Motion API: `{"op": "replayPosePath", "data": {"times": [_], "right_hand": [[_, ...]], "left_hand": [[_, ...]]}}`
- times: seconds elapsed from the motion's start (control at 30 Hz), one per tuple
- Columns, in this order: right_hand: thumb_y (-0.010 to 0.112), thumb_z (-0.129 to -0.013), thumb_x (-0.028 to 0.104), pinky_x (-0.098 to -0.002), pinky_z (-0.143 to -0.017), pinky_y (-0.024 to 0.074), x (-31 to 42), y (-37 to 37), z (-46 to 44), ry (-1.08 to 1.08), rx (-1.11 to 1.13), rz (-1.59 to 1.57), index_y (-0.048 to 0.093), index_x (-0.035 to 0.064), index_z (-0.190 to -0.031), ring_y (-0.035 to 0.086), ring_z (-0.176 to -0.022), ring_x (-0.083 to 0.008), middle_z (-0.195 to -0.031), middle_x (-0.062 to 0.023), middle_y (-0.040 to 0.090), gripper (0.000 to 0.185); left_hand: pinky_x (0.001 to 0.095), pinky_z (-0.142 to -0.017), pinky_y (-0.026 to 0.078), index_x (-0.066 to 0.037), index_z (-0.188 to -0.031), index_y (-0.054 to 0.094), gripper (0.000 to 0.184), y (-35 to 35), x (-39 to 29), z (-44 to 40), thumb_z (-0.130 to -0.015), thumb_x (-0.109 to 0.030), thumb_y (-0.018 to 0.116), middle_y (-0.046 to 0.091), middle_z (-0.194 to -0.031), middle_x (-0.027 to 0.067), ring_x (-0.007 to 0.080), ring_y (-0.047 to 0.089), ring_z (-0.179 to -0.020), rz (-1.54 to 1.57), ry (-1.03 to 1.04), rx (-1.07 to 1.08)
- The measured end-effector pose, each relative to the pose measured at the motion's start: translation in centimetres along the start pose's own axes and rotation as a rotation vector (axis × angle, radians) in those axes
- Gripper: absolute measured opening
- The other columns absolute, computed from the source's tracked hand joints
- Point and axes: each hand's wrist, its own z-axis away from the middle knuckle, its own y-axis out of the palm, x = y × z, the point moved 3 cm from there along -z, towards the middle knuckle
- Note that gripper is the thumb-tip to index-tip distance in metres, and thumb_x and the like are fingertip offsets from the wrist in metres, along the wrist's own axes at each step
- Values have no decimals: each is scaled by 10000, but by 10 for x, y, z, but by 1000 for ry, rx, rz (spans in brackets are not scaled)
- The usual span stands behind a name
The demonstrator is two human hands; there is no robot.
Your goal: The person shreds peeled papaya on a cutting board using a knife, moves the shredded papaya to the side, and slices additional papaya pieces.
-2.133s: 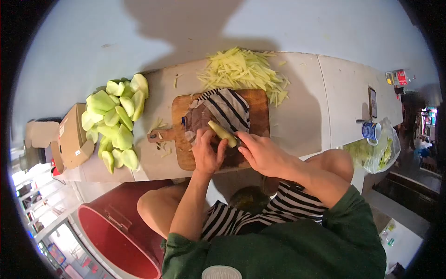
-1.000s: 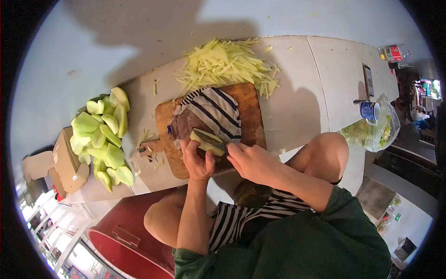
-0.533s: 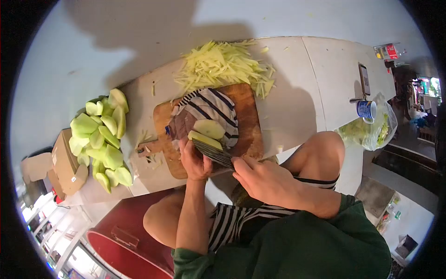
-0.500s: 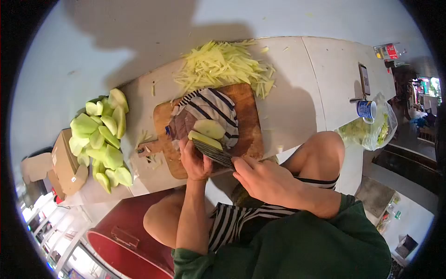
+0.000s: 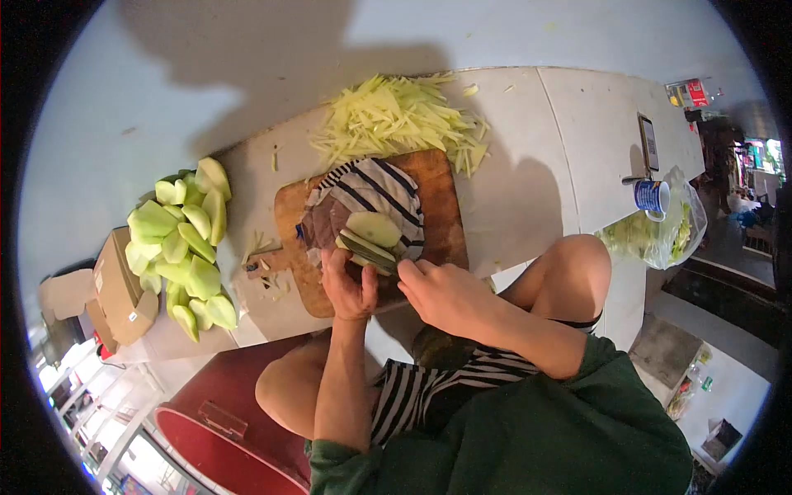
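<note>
My left hand (image 5: 348,289) is closed on the near end of a pale green fruit piece, which looks like green mango. Gripped in my right hand (image 5: 441,295), a knife (image 5: 371,254) lies across that piece with its blade close to my left fingers. Just beyond, another flat green slice (image 5: 375,226) rests on a bunched striped cloth (image 5: 375,186). Under the cloth is a wooden cutting board (image 5: 448,202), its handle pointing left. A heap of thin pale-green strips (image 5: 400,120) lies behind the board.
Several peeled green pieces (image 5: 177,239) are piled at the left, beside a cardboard box (image 5: 115,285). At the right stand a blue-and-white cup (image 5: 651,196), a phone (image 5: 648,140) and a plastic bag of greens (image 5: 681,223). A red bin (image 5: 223,404) is below the tiled counter (image 5: 528,165).
My right hand has moved slightly up and left, bringing the knife further across the fruit piece. My left hand stays almost in place.
</note>
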Motion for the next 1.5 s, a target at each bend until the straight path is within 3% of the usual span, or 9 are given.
{"op": "replayPosePath", "data": {"times": [0.3, 0.53, 0.63, 0.8, 0.93, 1.1, 1.33, 1.4, 1.5], "right_hand": [[603, -994, 174, -488, -568, 536, 32, -37, 27, -13, 45, -30, 489, 9, -1056, 667, -690, -416, -861, -196, 636, 210], [581, -993, 164, -508, -542, 545, 26, -29, 17, -55, 29, -40, 494, -40, -1067, 673, -657, -431, -774, -213, 641, 233], [616, -976, 145, -511, -563, 527, 7, -1, 5, -62, -33, -44, 475, -6, -1037, 654, -696, -451, -783, -219, 635, 214], [607, -976, 136, -524, -593, 523, -10, 16, -10, 42, 57, -51, 470, -18, -1031, 663, -726, -461, -808, -243, 660, 212], [605, -979, 136, -525, -593, 517, -1, 4, -6, 31, 40, -37, 464, -16, -1010, 656, -710, -464, -774, -246, 654, 209], [602, -993, 148, -525, -563, 488, 30, -31, 13, -45, -15, -58, 463, -5, -973, 632, -667, -462, -683, -240, 606, 208], [585, -997, 154, -519, -538, 531, 28, -26, 18, -39, 50, 9, 472, -17, -996, 664, -647, -447, -707, -231, 645, 205], [617, -986, 130, -513, -546, 480, 26, -25, 15, -16, 1, -41, 457, -4, -959, 624, -664, -459, -701, -239, 594, 211], [615, -986, 127, -516, -556, 479, 22, -22, 12, -36, -6, -55, 456, -8, -961, 626, -669, -458, -705, -241, 593, 210]], "left_hand": [[463, -770, 474, 26, -1257, 528, 501, 1, 0, -3, -909, -304, 670, 587, -975, 221, 421, 561, -867, 115, 89, -29], [458, -777, 480, 28, -1261, 537, 490, 2, -1, -3, -892, -258, 687, 583, -1026, 229, 428, 569, -876, 153, -32, -56], [445, -760, 477, 12, -1218, 548, 433, 2, -2, -1, -887, -229, 687, 569, -1019, 220, 413, 568, -857, 103, 22, -85], [422, -720, 468, -13, -1129, 522, 337, 2, 0, 1, -887, -180, 686, 546, -967, 193, 377, 562, -816, 69, -112, -8], [401, -684, 469, -6, -1126, 518, 350, 1, -6, -6, -888, -189, 698, 535, -932, 175, 352, 564, -761, 90, 2, -56], [402, -667, 471, 3, -1122, 537, 347, 3, -1, -4, -891, -201, 697, 543, -919, 167, 336, 572, -749, 157, -51, -32], [400, -633, 470, 0, -1155, 551, 370, 3, -3, -4, -877, -193, 702, 547, -844, 143, 316, 573, -685, 198, -62, -56], [404, -631, 470, -1, -1167, 546, 379, 1, -7, -5, -875, -187, 701, 549, -839, 143, 319, 573, -687, 167, -65, -57], [415, -632, 467, 2, -1190, 528, 397, -2, -11, -8, -879, -178, 696, 550, -856, 153, 333, 569, -698, 90, -30, -47]]}}
